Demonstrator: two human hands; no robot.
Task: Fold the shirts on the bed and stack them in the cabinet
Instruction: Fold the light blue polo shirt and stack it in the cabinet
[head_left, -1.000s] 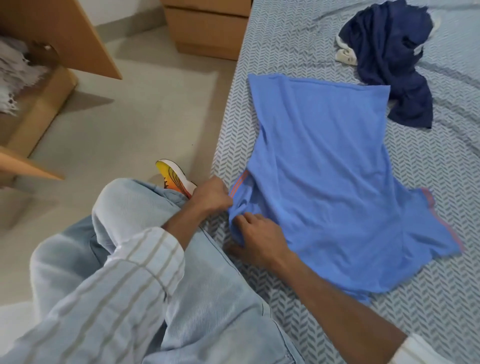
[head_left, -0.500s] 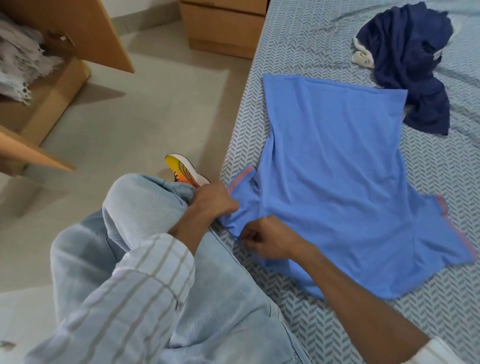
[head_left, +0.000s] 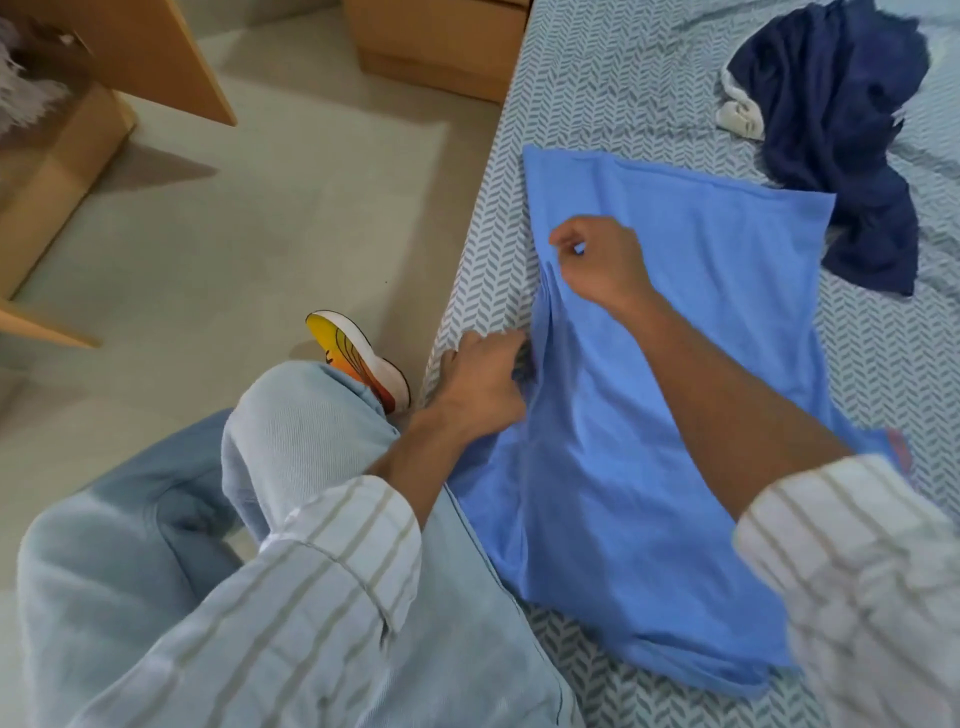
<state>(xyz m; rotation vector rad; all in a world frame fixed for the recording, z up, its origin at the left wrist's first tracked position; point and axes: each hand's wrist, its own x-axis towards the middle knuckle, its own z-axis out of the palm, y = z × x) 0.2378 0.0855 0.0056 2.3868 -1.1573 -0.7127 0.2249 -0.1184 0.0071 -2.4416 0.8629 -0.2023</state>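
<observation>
A light blue shirt (head_left: 675, 415) lies spread on the bed (head_left: 597, 93), its left side drawn into a raised crease. My left hand (head_left: 483, 379) grips the shirt's left edge near the side of the bed, fingers curled into the fabric. My right hand (head_left: 602, 260) is farther up over the shirt with its fingers curled and pinches the fabric at the top of that crease. A crumpled navy shirt (head_left: 841, 130) lies beyond, at the upper right. The open wooden cabinet (head_left: 67, 171) stands at the far left.
A small white cloth (head_left: 740, 117) lies against the navy shirt. A wooden drawer unit (head_left: 441, 47) stands on the floor at the head of the bed. My knee in light jeans (head_left: 296, 415) and an orange-yellow shoe (head_left: 358, 358) are beside the bed edge.
My right hand has moved up the shirt's left side, away from my left hand. The left sleeve with its orange trim is now tucked out of sight. My left hand stays near the bed edge.
</observation>
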